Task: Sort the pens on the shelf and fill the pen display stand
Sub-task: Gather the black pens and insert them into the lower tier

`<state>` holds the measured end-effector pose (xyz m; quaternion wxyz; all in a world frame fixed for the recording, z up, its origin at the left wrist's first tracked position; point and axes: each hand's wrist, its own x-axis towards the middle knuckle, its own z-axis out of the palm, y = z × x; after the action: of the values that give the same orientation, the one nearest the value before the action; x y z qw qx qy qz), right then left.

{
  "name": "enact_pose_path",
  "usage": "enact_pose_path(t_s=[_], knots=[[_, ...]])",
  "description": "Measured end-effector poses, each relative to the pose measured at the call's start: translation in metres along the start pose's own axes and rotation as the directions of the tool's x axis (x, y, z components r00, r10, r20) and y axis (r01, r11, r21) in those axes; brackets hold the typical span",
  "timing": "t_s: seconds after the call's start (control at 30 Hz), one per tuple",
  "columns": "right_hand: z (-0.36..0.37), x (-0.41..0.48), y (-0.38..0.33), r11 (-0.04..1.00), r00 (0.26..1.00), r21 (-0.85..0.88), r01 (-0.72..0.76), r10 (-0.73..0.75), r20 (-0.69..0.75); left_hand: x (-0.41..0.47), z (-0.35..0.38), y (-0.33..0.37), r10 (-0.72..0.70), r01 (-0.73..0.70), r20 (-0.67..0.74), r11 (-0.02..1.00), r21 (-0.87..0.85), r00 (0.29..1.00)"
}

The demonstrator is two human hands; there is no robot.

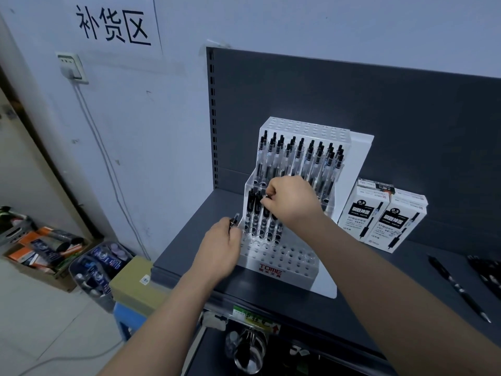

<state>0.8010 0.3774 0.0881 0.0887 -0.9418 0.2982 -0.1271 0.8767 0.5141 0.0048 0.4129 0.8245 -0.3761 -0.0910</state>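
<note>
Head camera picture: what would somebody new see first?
The white pen stand on the dark shelf, bristling with pens. The right hand pinches a black pen in its lower row, while the left hand grips a second pen beside the stand. A sign with big black characters hangs top left.

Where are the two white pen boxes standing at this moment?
In the head view, the white pen boxes stand on the shelf, just right of the display stand.
</note>
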Motion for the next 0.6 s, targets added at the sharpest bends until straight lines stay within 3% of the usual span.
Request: enact_pose_path(t_s=[0.1,0.17,0.27,0.37,0.5,0.6], knots=[[-0.001,-0.009,0.005,0.997,0.995,0.057,0.048,-0.043,-0.085,-0.007,-0.011,0.011,0.065,-0.072,-0.045,0.984,-0.165,0.997],[-0.005,-0.02,0.009,0.974,0.984,0.201,0.101,-0.068,-0.166,-0.007,-0.018,0.02,0.111,-0.122,-0.058,0.96,-0.251,0.992],[-0.01,-0.04,0.011,0.816,0.995,0.57,0.093,-0.049,-0.092,-0.006,-0.023,0.036,0.126,-0.129,-0.034,0.91,-0.393,0.992],[-0.01,-0.049,0.014,0.648,1.0,0.762,0.014,-0.02,-0.001,-0.007,-0.016,0.049,0.112,-0.098,0.004,0.886,-0.453,0.994],[-0.022,-0.056,0.029,0.535,0.999,0.843,-0.045,0.03,0.034,-0.008,-0.004,0.048,0.071,-0.063,0.005,0.913,-0.404,0.997],[-0.034,-0.056,0.044,0.358,0.991,0.927,-0.114,0.104,0.082,-0.01,0.002,0.041,0.095,-0.094,-0.014,0.945,-0.312,0.995]])
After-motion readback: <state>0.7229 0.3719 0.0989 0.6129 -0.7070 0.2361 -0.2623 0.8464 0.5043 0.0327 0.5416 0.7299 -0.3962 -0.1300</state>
